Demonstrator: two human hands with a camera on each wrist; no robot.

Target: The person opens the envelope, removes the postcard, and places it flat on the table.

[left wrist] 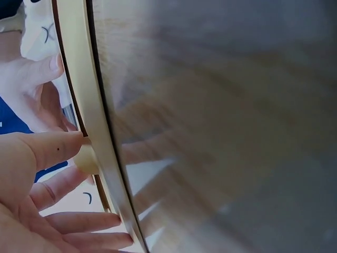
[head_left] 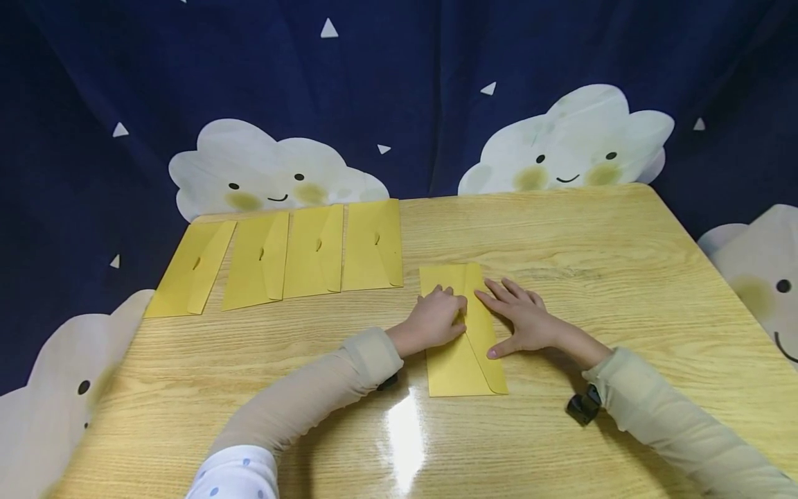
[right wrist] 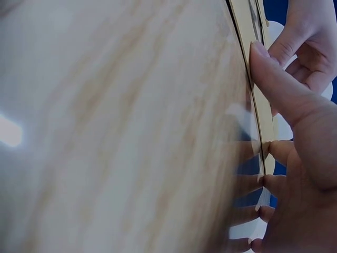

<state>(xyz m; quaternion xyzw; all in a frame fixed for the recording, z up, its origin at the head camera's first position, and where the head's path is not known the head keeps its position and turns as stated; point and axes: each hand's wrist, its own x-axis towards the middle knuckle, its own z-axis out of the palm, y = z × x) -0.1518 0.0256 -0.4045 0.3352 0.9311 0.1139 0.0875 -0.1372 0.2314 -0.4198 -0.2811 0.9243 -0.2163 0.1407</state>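
Note:
A yellow paper envelope [head_left: 445,371] lies on the wooden table in front of me, its long flap [head_left: 479,326] on the right side. My left hand [head_left: 434,319] is over the middle of it; in the left wrist view thumb and forefinger pinch a small rounded paper tab [left wrist: 87,159] that stands up from the envelope. My right hand [head_left: 524,319] lies spread at the envelope's right edge. Its thumb [right wrist: 259,55] presses on the flap side, and the fingertips rest along the edge and the table.
Several more yellow envelopes [head_left: 314,249] lie in a row at the back left, each with its flap tucked into a slot. The wooden table [head_left: 598,249] ends at a dark blue curtain [head_left: 411,83] with white clouds. A black wrist camera [head_left: 584,405] hangs under the right sleeve.

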